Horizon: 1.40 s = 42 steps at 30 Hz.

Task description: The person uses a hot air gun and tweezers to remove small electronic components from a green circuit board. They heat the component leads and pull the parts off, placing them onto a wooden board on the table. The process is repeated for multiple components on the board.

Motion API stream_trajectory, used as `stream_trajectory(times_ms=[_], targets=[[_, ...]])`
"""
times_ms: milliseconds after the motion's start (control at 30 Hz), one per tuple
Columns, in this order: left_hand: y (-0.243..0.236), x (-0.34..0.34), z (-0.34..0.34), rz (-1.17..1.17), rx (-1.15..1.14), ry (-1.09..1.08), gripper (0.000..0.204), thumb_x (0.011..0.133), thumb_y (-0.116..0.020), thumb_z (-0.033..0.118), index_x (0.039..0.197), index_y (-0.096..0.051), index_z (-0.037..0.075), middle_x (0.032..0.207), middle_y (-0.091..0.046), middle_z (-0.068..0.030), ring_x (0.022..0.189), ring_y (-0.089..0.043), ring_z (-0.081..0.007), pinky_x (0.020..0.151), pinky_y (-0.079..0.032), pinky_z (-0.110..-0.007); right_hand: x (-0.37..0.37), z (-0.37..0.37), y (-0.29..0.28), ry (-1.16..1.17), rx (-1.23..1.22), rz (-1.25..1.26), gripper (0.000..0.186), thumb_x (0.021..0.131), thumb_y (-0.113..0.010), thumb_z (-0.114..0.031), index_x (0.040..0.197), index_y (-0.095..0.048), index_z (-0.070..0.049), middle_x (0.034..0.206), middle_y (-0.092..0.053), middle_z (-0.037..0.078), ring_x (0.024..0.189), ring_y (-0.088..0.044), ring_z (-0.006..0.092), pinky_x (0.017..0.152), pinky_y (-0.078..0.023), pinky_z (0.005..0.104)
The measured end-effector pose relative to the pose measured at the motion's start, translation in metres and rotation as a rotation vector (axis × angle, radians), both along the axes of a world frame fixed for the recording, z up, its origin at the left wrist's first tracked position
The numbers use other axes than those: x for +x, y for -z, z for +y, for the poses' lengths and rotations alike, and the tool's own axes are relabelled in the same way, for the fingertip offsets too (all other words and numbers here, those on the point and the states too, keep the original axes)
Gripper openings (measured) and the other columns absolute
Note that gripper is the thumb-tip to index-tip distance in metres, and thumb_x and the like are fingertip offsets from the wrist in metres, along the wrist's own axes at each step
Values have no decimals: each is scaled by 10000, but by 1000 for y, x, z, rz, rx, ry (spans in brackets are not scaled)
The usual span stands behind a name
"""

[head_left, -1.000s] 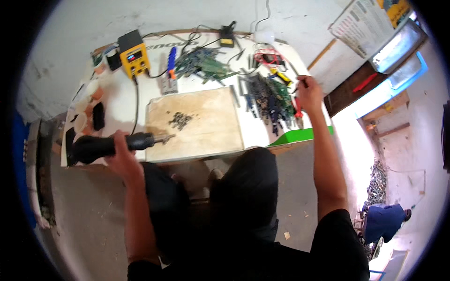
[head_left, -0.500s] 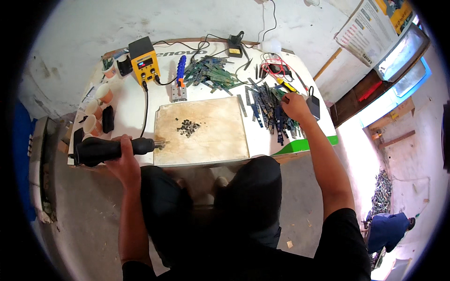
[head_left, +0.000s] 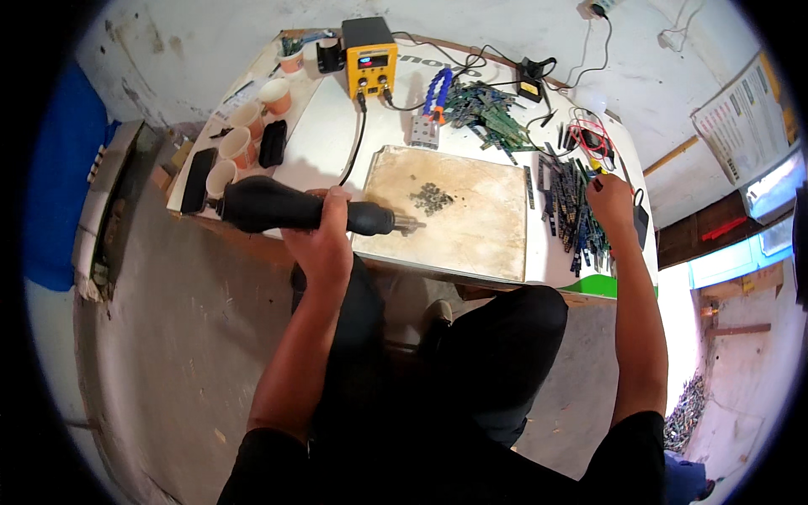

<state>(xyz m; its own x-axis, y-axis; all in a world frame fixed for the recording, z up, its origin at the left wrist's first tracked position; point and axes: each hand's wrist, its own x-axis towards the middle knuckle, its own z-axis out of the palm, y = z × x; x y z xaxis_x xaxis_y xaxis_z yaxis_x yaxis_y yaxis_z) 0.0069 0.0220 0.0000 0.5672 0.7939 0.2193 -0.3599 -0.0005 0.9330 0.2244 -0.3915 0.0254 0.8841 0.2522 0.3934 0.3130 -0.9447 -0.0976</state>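
My left hand (head_left: 324,240) is wrapped around a black hot-air gun (head_left: 278,206), its metal nozzle (head_left: 406,222) pointing right over the near left part of a scorched, pale square board (head_left: 471,244). A loose cluster of small black chips (head_left: 431,199) lies on that board. Over at the right, my right hand (head_left: 610,202) is closed at the upper right side of a heap of narrow dark circuit-board strips (head_left: 572,202). Something small and dark shows at its fingertips, too small to name.
A yellow-and-black soldering station (head_left: 370,63) stands at the back left, with a metal clamp (head_left: 425,132) beside it. Behind the board lies a pile of green strips (head_left: 488,118). Paper cups (head_left: 238,147) line the left edge. Red wires (head_left: 593,139) lie at the back right.
The view has swung left, so the table sits further right in it. My left hand still grips the hot-air gun; my right hand stays by the heap of strips.
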Motion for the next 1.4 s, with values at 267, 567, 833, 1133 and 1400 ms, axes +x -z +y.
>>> stream_trajectory(times_ms=[267,567,833,1133,1400], targets=[[-5,0,0,-21,-106,41,120,915,-658,114,880,-655,-1,848,-683,-65,844,-613,-144,870,-462,-287,-121,140,26,-722,87,185,132,808,-727,-109,924,-710,-49,889,-647,132,891,-644,352,793,-543,445],[-2,4,5,-82,-222,-38,121,943,-649,87,906,-638,-27,871,-688,-75,823,-608,-128,826,-478,-289,-100,202,30,-707,-30,303,60,833,-637,-84,809,-655,-31,907,-639,168,946,-628,370,841,-530,470],[-8,2,2,-49,-221,-30,123,937,-636,119,886,-623,7,869,-670,-64,844,-583,-135,858,-453,-290,-70,202,34,-652,45,281,124,867,-648,-100,794,-662,0,888,-646,191,912,-631,397,836,-525,491],[-8,0,6,-42,-284,-119,170,907,-680,217,861,-661,55,848,-638,-23,750,-548,-94,614,-414,-244,-110,165,15,-488,68,330,91,844,-658,-80,808,-686,-1,889,-658,195,883,-645,411,799,-534,497],[-3,2,5,-24,-208,-119,156,907,-676,222,860,-664,73,855,-650,-12,723,-544,-90,593,-411,-242,-137,176,41,-712,39,104,85,777,-695,-53,857,-669,-35,853,-599,121,906,-616,332,790,-531,415]])
